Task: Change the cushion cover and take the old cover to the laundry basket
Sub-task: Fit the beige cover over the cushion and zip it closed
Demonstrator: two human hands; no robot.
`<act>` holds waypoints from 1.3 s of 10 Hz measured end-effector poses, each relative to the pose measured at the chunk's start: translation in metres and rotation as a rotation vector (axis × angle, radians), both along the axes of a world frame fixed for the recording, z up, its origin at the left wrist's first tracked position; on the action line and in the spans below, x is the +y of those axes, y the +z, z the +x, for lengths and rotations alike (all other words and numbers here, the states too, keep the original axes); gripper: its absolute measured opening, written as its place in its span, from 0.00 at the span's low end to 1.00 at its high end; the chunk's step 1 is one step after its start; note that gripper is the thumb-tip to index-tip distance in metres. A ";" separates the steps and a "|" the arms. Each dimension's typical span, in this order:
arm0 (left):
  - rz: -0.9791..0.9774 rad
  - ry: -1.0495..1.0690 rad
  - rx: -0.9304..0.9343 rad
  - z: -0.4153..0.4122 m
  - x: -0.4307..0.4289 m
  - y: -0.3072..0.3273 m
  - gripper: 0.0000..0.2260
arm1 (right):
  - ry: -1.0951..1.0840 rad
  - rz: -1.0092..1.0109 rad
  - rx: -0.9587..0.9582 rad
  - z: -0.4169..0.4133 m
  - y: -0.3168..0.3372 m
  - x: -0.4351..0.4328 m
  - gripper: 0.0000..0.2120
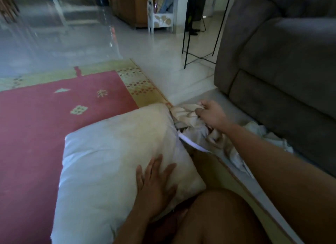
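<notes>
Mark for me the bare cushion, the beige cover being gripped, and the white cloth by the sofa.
cushion (pixel 109 153): head view, middle of its top face.
beige cover (pixel 183 114): head view, its bunched folds.
white cloth (pixel 258 128): head view, crumpled upper part.

Matt cloth cushion (pixel 112 153), crumpled fabric cover (pixel 185 114), glossy tiled floor (pixel 163 49)

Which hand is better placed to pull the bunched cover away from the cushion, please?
Right. The right hand grips the bunched cover at the far corner of the cushion, while the left hand lies flat on the cushion, likely steadying it.
</notes>
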State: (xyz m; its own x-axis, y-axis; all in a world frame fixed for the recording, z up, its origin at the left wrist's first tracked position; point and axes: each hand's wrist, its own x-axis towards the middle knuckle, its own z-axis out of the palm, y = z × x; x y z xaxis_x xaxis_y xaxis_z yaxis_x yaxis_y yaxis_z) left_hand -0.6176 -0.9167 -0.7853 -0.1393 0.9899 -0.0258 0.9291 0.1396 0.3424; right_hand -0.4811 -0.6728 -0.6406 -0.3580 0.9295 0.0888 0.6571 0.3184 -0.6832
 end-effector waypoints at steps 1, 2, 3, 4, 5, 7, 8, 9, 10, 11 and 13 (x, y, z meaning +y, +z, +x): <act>0.128 0.026 -0.351 -0.014 -0.010 0.024 0.28 | 0.116 0.075 0.122 -0.010 0.065 -0.031 0.08; 0.285 0.191 -0.612 -0.029 -0.028 0.083 0.24 | 0.193 0.063 0.375 -0.025 0.128 -0.074 0.07; 0.437 0.195 -0.686 -0.041 -0.046 0.144 0.35 | 0.364 -0.028 0.582 -0.044 0.188 -0.124 0.11; 0.483 0.186 -0.648 -0.048 -0.062 0.198 0.39 | 0.526 -0.098 0.690 -0.061 0.235 -0.171 0.13; 0.524 0.232 -0.738 -0.054 -0.086 0.237 0.12 | 0.564 -0.160 0.688 -0.073 0.258 -0.195 0.09; 0.758 0.500 -1.038 -0.087 -0.119 0.290 0.14 | 0.231 0.147 -0.117 -0.081 0.252 -0.198 0.21; 0.750 0.511 -1.076 -0.109 -0.121 0.305 0.17 | 0.551 0.161 -0.045 -0.086 0.237 -0.229 0.24; 0.711 0.493 -1.084 -0.127 -0.116 0.312 0.17 | 0.925 -0.031 0.043 -0.106 0.204 -0.263 0.35; 0.678 0.565 -1.078 -0.147 -0.116 0.314 0.16 | 0.785 0.246 0.182 -0.138 0.162 -0.262 0.30; 0.628 0.419 -1.129 -0.167 -0.123 0.306 0.28 | 0.546 0.253 0.385 -0.161 0.145 -0.239 0.14; 0.491 0.258 0.086 -0.200 -0.114 0.274 0.41 | 0.480 0.548 0.293 -0.190 0.174 -0.188 0.07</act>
State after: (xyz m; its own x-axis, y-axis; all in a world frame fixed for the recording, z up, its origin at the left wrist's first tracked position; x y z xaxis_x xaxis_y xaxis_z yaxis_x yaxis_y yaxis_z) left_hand -0.8181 -1.0310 -0.5117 -0.3602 0.8161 0.4519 0.9132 0.2095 0.3495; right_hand -0.6712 -0.8612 -0.4669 -0.6010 0.4750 0.6428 0.1795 0.8639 -0.4706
